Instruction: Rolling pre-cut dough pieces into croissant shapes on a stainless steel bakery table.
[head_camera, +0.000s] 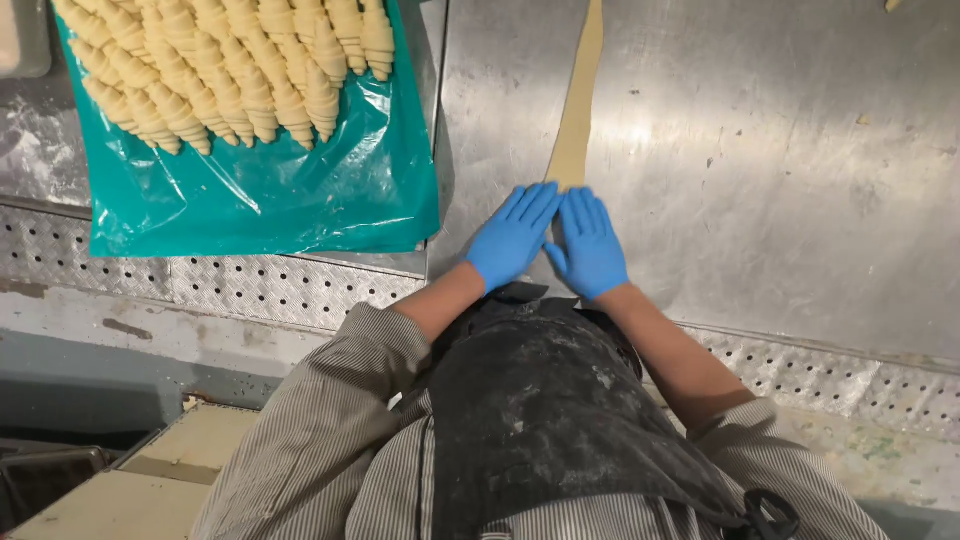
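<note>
Rolling step: left hand (512, 236) & right hand (588, 244), both flat and unclenched, press wide end of dough strip (578, 110) on steel surface (780, 180); next move likely needs even forward pressure w/ both palms.

A long strip of dough (578, 110) is being laid out on a metal table (780, 170), running away from the person. Its near end is being covered by the left hand (514, 236) and the right hand (588, 246), which are being held flat, side by side and touching. To the left of the strip, a plastic sheet (300, 200) is being spread over a neighbouring surface, and rows of rolled croissants (230, 65) are being kept on its far part, well apart from the hands.
</note>
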